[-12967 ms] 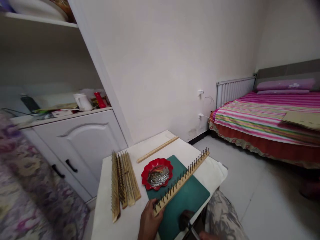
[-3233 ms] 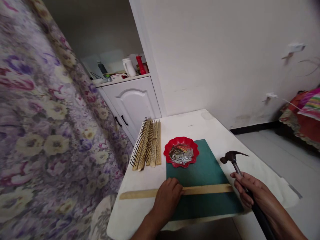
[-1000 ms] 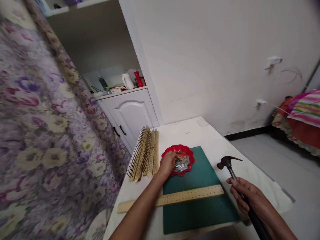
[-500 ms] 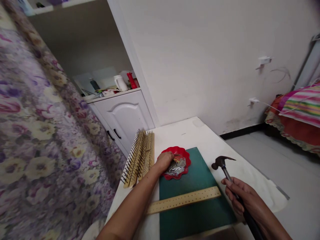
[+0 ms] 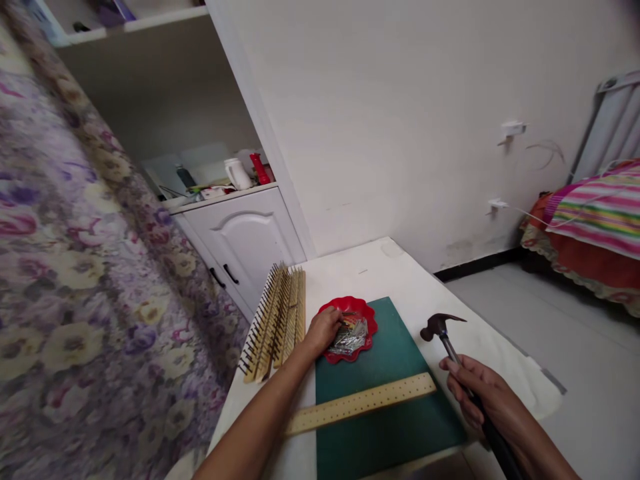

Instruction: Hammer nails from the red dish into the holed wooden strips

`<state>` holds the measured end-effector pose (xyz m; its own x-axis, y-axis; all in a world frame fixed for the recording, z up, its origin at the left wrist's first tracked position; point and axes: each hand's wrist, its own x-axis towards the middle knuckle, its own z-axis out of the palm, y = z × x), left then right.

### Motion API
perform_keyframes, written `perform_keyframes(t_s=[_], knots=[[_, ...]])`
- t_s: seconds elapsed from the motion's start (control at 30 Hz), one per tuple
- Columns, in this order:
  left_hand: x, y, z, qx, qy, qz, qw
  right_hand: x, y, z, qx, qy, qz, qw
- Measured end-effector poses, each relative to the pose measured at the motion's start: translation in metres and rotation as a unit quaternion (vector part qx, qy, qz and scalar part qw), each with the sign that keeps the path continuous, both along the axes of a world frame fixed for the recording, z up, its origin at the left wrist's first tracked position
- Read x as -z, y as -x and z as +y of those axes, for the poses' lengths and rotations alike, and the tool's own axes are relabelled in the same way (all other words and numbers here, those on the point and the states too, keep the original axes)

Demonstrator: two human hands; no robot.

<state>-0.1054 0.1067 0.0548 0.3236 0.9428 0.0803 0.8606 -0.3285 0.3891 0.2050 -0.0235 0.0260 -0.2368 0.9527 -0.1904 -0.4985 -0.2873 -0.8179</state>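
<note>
My left hand (image 5: pixel 324 329) reaches into a red scalloped dish (image 5: pixel 363 313) of metal nails (image 5: pixel 351 336); its fingers are curled over the nails, and what they hold is hidden. My right hand (image 5: pixel 477 393) is closed round the dark handle of a claw hammer (image 5: pixel 441 329), head up above the white table (image 5: pixel 400 273). A wooden strip (image 5: pixel 365 403) with a row of small holes lies across the green cutting mat (image 5: pixel 390 427), between my two hands.
A stack of wooden strips studded with nails (image 5: pixel 276 320) lies on the table's left side. A flowered curtain (image 5: pixel 75 267) hangs at the left. A white cabinet (image 5: pixel 240 233) stands behind. A striped bed (image 5: pixel 595 227) is at the far right.
My left hand left the holed wooden strip and went to the red dish, where it stays on the nails. The hammer in my right hand has barely moved.
</note>
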Motion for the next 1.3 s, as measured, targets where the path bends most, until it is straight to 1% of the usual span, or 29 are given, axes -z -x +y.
perform_keyframes(t_s=[0.2,0.33,0.6,0.83,0.97,1.07,1.13,1.3], knots=[[0.008,-0.016,-0.010,0.056,-0.020,0.007,0.998,0.001,0.000,0.001,0.002,-0.005,-0.005,1.000],[0.011,-0.023,-0.009,0.064,-0.020,0.017,0.998,0.001,0.002,0.001,0.004,-0.003,-0.011,1.000],[0.012,-0.027,-0.006,0.020,-0.023,0.052,0.998,-0.003,0.004,0.000,0.013,0.004,-0.015,1.000],[0.015,-0.043,-0.003,-0.057,-0.033,0.074,0.995,-0.001,0.002,0.000,0.006,-0.002,-0.007,1.000],[0.018,-0.055,0.004,-0.062,-0.034,0.071,0.995,-0.001,0.001,0.001,0.004,0.001,-0.010,1.000],[0.020,-0.063,0.009,-0.054,-0.028,0.057,0.997,-0.004,0.002,0.001,0.009,-0.005,-0.017,1.000],[0.019,-0.065,0.013,-0.037,-0.015,0.043,0.998,-0.005,0.003,0.000,0.016,-0.005,-0.019,1.000],[0.012,-0.055,0.018,0.036,0.031,0.001,0.999,-0.005,0.003,0.000,0.018,0.000,-0.025,1.000]])
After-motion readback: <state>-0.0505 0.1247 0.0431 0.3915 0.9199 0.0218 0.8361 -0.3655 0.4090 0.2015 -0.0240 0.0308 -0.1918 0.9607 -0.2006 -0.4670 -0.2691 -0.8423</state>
